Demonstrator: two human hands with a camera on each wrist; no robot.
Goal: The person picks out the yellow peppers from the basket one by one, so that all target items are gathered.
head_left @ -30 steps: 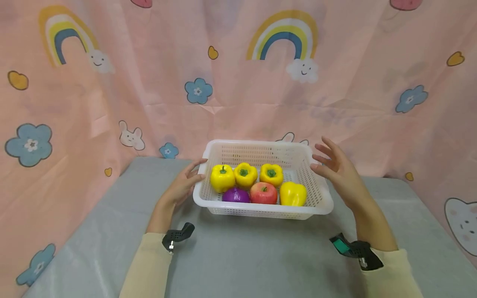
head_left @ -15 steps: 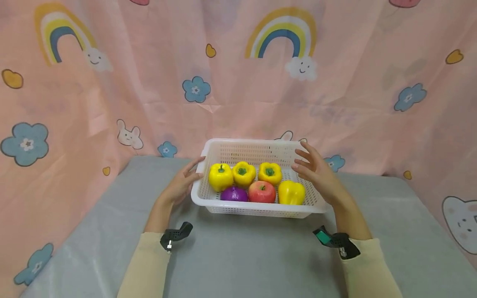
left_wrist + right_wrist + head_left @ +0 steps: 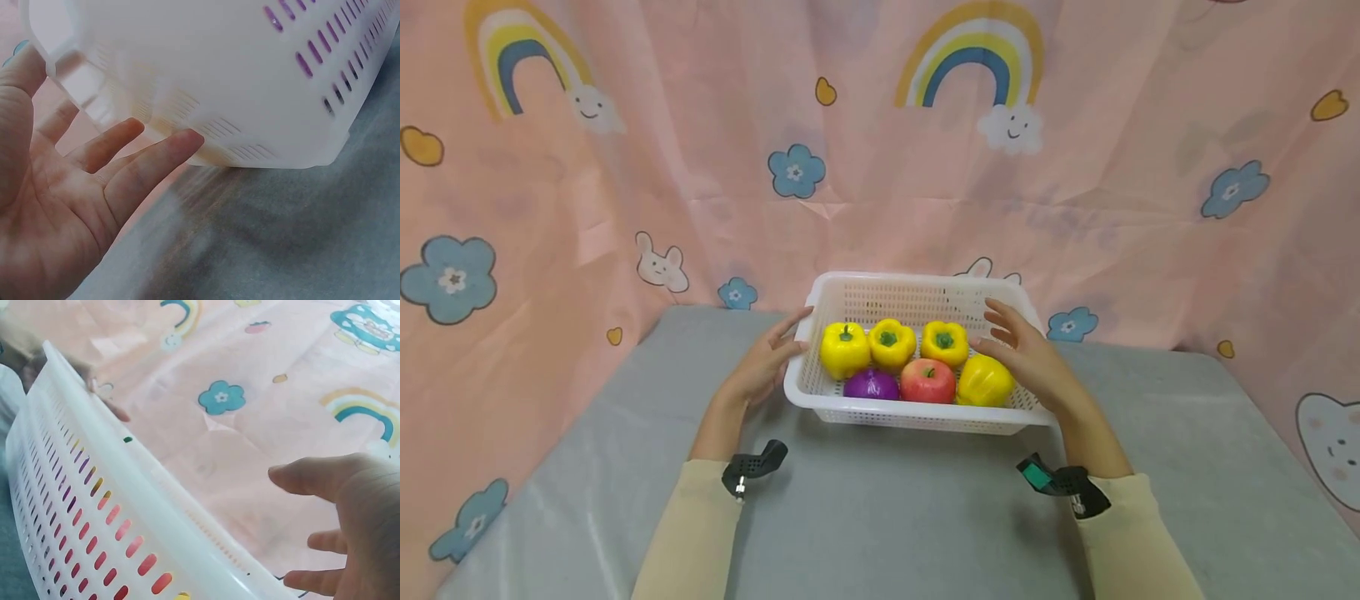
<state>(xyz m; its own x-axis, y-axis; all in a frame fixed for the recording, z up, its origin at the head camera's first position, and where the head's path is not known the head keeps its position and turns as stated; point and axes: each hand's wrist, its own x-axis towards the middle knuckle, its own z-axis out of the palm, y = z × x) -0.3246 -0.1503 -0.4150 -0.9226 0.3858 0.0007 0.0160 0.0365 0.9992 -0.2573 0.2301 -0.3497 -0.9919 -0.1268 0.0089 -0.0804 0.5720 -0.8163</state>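
A white slotted plastic basket (image 3: 880, 403) stands on the grey table, holding several yellow bell peppers (image 3: 844, 350), a red apple (image 3: 928, 381) and a purple onion-like ball (image 3: 871, 385). My left hand (image 3: 763, 367) is at the basket's left end, its thumb and index tips right at the rim. In the left wrist view its fingers (image 3: 162, 159) reach out nearly straight along the basket's outer wall. My right hand (image 3: 1028, 360) hovers over the right end, fingers spread, thumb close above the nearest yellow pepper (image 3: 985, 381). In the right wrist view the peppers are mostly hidden behind the basket wall.
A pink curtain (image 3: 880, 225) printed with rainbows and flowers hangs right behind the basket. The grey table (image 3: 880, 508) extends in front and to both sides. Black straps (image 3: 752, 469) sit on both wrists.
My right hand has moved left, from beside the right rim to over the basket's inside. The right-hand yellow pepper has tipped slightly. My left hand has stayed at the left rim.
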